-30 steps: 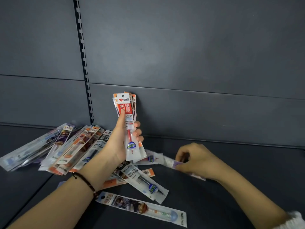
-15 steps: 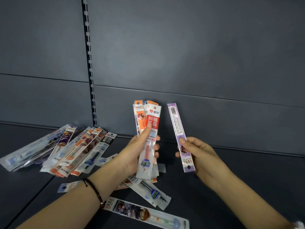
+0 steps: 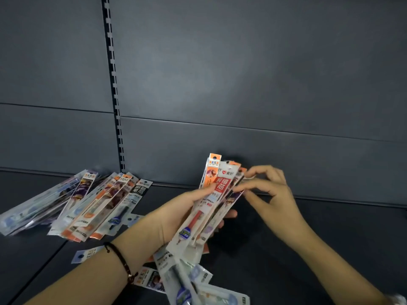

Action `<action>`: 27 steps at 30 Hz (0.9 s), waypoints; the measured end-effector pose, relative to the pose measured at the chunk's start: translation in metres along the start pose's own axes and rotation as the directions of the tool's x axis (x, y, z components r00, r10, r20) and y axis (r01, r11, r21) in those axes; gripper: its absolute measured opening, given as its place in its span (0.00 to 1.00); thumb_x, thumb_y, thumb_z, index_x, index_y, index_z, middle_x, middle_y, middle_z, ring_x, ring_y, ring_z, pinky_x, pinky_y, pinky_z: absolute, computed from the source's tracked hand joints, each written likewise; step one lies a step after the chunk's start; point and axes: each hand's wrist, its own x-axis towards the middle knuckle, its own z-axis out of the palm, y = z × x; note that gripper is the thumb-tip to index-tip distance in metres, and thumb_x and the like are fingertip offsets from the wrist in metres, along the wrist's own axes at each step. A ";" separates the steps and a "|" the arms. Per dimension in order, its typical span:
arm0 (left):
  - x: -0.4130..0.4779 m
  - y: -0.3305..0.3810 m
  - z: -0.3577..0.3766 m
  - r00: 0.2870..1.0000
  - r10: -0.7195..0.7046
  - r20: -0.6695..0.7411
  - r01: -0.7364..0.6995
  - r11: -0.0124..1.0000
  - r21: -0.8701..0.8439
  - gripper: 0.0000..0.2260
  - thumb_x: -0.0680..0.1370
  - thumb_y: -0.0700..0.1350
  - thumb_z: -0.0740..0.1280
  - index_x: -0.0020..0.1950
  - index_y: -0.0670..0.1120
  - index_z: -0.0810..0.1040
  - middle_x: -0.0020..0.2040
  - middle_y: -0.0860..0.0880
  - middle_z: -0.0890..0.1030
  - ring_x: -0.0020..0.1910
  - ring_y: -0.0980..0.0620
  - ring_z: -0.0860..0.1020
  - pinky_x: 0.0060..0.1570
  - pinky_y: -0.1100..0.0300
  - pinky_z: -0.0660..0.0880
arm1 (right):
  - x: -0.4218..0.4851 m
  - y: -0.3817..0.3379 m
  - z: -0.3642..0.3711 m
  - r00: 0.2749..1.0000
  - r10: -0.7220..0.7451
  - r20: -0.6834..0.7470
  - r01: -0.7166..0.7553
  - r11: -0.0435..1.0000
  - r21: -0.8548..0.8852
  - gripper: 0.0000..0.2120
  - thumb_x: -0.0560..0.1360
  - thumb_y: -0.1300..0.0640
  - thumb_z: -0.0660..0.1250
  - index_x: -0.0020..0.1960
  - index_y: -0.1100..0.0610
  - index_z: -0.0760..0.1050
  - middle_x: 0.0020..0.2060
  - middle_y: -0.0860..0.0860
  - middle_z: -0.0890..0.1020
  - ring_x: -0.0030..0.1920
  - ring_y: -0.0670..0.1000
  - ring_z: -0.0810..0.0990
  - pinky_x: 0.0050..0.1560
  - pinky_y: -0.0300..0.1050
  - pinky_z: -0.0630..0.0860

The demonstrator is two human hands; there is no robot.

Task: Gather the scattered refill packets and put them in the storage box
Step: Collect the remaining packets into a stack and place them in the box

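My left hand (image 3: pixel 176 213) grips a fanned bundle of refill packets (image 3: pixel 210 201), with an orange one and a red-and-white one in front. My right hand (image 3: pixel 267 190) is at the bundle's right edge, its fingertips touching the top of the packets there, where the purple packet lies pressed against the bundle. A loose heap of packets (image 3: pixel 92 203) lies on the dark shelf at the left. Several more packets (image 3: pixel 182 280) lie under my left forearm near the bottom edge. No storage box is in view.
The dark shelf surface (image 3: pixel 297 249) spreads to the right of my hands. A grey back panel (image 3: pixel 242 84) rises behind, with a slotted upright strip (image 3: pixel 113 84) at the left. A seam runs across the shelf at the lower left.
My right hand brought the purple packet from upright beside the bundle up against the bundle's right side. My left hand tilted the bundle to the right. The view shifted right.
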 end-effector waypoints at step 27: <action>-0.005 0.031 -0.042 0.892 0.421 -0.165 -0.452 0.838 -0.307 0.07 0.74 0.50 0.65 0.41 0.48 0.70 0.27 0.53 0.71 0.21 0.59 0.68 0.19 0.67 0.68 | -0.016 -0.006 0.052 0.842 0.119 0.526 0.079 0.938 -0.338 0.19 0.76 0.40 0.62 0.66 0.41 0.74 0.68 0.41 0.66 0.69 0.43 0.55 0.66 0.44 0.56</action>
